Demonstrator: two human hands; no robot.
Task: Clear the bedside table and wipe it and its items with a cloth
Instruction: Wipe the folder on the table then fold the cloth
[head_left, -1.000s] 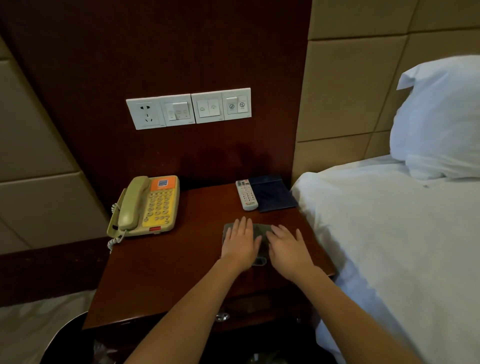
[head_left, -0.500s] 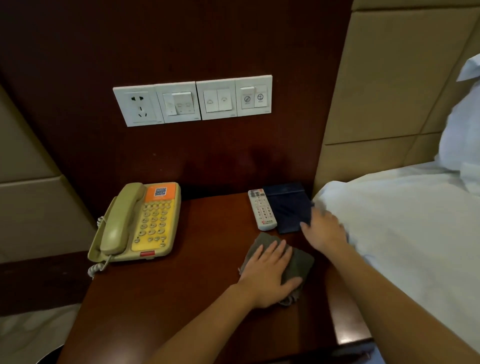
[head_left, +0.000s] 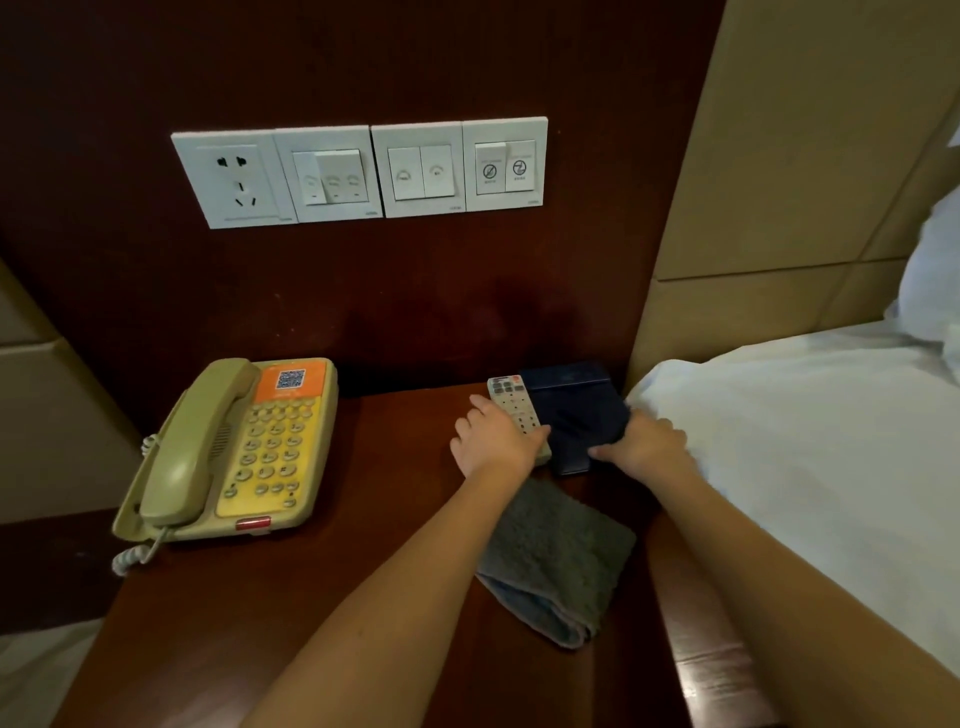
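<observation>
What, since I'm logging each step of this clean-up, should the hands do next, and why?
Probably lift both items off the bedside table onto the bed: the left hand grips the remote, the right hand grips the dark blue folder, while the cloth lies unheld and the table is not yet cleared.

Surface: dark wooden bench.
Left: telephone.
Back right: remote beside dark blue case, perhaps a folder.
Front: folded grey cloth.

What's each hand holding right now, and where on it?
Left hand: remote, near end. Right hand: dark folder, near right edge. Cloth lies free.
</observation>
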